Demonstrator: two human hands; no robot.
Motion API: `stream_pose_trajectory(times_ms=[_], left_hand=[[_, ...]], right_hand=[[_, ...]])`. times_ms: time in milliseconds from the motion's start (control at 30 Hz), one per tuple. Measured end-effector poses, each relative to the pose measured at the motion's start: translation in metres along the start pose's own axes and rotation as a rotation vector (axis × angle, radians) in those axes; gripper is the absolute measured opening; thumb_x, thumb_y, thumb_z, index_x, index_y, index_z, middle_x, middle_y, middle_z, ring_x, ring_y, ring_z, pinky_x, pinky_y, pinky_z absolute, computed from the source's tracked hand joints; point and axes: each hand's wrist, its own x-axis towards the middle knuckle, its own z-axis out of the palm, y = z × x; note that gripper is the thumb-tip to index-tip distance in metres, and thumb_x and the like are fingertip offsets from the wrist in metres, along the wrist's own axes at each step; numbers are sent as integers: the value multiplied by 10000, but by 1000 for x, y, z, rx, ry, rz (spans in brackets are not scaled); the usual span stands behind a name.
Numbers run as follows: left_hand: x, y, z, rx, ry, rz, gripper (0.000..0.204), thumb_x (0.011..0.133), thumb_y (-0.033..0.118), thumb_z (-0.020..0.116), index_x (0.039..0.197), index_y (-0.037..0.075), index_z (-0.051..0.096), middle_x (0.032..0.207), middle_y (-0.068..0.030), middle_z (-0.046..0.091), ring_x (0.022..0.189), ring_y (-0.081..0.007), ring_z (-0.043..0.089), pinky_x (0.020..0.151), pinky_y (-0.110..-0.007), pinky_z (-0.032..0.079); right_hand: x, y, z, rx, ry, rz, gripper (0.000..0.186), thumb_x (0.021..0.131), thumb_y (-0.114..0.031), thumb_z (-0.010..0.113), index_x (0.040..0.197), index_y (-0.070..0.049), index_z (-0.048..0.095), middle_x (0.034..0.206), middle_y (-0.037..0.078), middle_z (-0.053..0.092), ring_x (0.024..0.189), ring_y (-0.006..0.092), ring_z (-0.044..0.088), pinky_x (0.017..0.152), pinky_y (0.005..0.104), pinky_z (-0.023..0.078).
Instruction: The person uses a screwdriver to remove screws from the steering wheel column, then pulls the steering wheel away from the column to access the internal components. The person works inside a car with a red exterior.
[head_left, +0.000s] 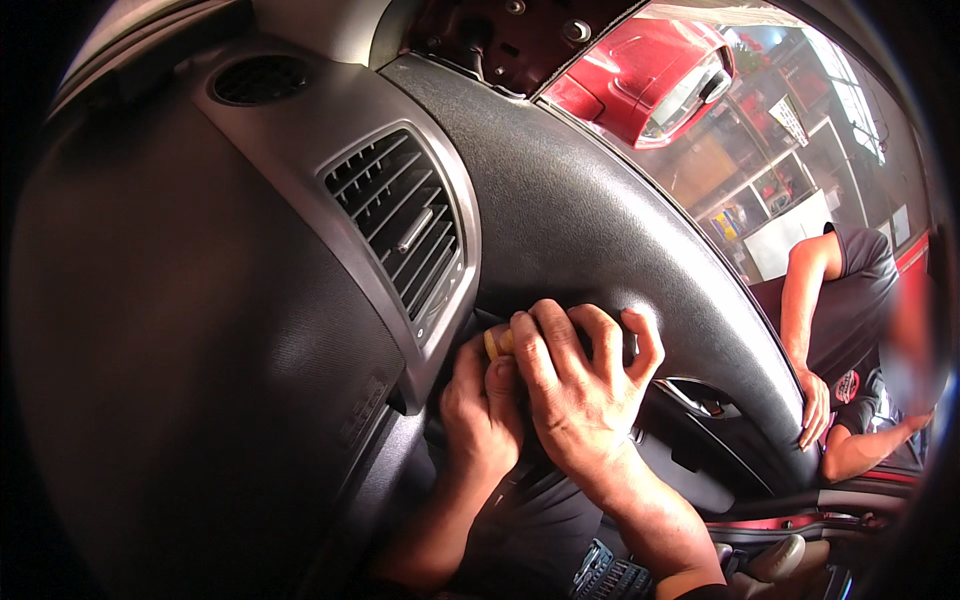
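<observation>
My left hand is closed around a small yellow object, its thumb against it, just below the right end of the dashboard beside the silver-framed air vent. Right beside it, my right hand has its fingers curled, the nearest one touching the yellow object, the others over the lower part of the black door panel. Whatever those fingers grip is hidden, as is most of the yellow object.
A dark dashboard fills the left. Through the door window show a red car and workshop shelving. At right, another person's hand rests on the door edge, with another arm below. A toolkit case lies at the bottom.
</observation>
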Motion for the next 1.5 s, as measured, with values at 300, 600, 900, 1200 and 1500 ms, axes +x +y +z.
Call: stream_pose_trajectory(times_ms=[300,600,900,1200,1500], left_hand=[[-2,1,1,6,-43,-82,513,1069,362,452,1314,-86,501,1206,-197,642,1065,-262,645,922,-381,512],[-6,-12,6,-70,83,97,455,1050,254,510,1365,-71,474,1220,-220,632,1075,-315,661,922,-391,527],[-5,1,10,-55,41,-88,392,1049,278,521,1270,-44,550,1078,-185,688,950,-276,685,830,-376,547],[-1,-9,5,83,93,102,391,1046,224,521,1350,-21,507,1078,-179,693,1000,-306,690,880,-375,546],[-6,1,16,-21,148,-25,396,1053,268,511,1276,-57,553,1097,-179,691,986,-266,687,852,-374,549]], right_hand=[[1,0,-5,-14,-39,13,433,782,-252,635,1207,-168,656,1233,-19,613,1108,188,537,1079,503,271],[0,0,-3,-33,-37,19,418,768,-303,655,1164,-168,662,1131,9,607,1089,184,564,1049,522,308],[-3,7,2,-36,-16,-19,313,801,-318,651,1078,-173,650,1130,3,609,1044,172,583,1051,526,310],[-2,4,-4,-16,-85,-7,409,801,-266,637,1200,-175,634,1217,-9,612,1142,194,546,1076,520,285],[-2,7,-1,-3,-80,-7,426,787,-242,646,1209,-188,633,1186,2,604,1146,211,529,1072,521,288]])
